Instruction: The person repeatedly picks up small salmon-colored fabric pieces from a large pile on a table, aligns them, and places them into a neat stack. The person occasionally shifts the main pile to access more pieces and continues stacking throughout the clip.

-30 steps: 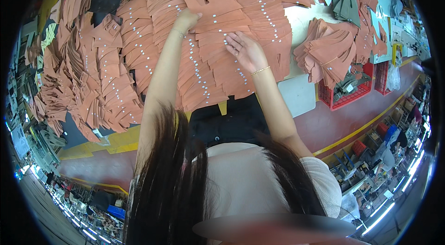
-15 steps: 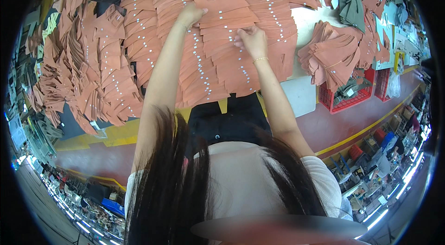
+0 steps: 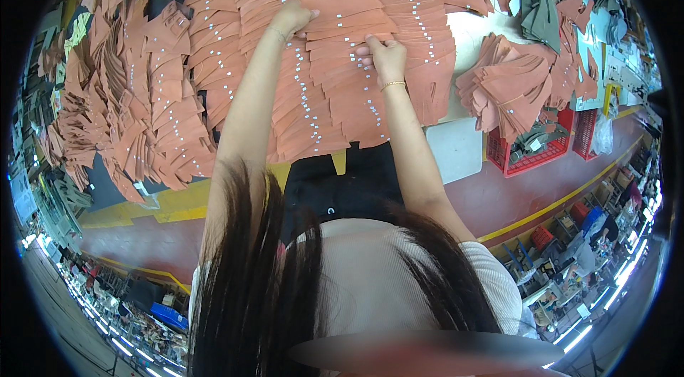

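Note:
A terracotta cut piece, fabric or leather, with long strips at its far end (image 3: 345, 3) lies on top of an overlapping row of like pieces (image 3: 349, 102), each with a small white sticker. My left hand (image 3: 291, 19) grips its left edge, thumb on top and fingertips partly hidden. At the near right edge my right hand (image 3: 388, 62) is closed, thumb and fingers pinching the edge there. The other fingers of that hand are curled over the row below.
More sticker-marked rows (image 3: 214, 56) cover the table to the left. A fanned bundle of terracotta pieces (image 3: 506, 85) sits at the right, near dark green pieces (image 3: 539, 13). Red crates (image 3: 531, 156) stand below the table's right side. A white board (image 3: 456, 149) juts out at the near edge.
My right hand has shifted slightly left and toward me, its thumb now nearer the top piece's near edge. The left hand stays at the left edge.

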`<control>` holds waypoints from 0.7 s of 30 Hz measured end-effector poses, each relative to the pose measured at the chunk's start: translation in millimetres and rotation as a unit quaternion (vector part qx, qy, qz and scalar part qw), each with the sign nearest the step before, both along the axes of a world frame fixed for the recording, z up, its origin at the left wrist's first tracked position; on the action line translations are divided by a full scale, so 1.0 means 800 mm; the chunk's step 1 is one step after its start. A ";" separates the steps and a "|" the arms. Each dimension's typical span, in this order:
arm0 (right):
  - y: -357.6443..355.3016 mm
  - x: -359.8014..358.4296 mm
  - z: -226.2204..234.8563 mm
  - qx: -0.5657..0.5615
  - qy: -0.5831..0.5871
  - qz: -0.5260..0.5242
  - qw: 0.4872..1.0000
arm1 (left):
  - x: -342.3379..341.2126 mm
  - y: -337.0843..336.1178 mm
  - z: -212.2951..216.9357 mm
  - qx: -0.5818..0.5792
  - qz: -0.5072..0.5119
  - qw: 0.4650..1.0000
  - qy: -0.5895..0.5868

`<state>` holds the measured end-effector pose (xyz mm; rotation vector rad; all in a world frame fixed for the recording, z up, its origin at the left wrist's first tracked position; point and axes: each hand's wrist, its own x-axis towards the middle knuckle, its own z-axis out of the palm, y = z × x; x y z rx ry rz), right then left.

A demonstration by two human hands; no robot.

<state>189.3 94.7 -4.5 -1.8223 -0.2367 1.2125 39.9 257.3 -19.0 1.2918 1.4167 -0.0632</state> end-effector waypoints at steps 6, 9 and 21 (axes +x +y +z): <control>-0.014 -0.001 -0.004 0.013 0.012 -0.002 1.000 | -0.001 -0.013 0.012 0.017 -0.009 1.000 0.008; -0.022 -0.002 -0.002 -0.002 0.009 0.007 1.000 | -0.004 -0.018 0.020 -0.006 -0.018 1.000 -0.013; -0.036 0.006 0.001 -0.023 -0.035 0.074 0.996 | -0.006 -0.030 0.004 0.015 -0.017 1.000 0.017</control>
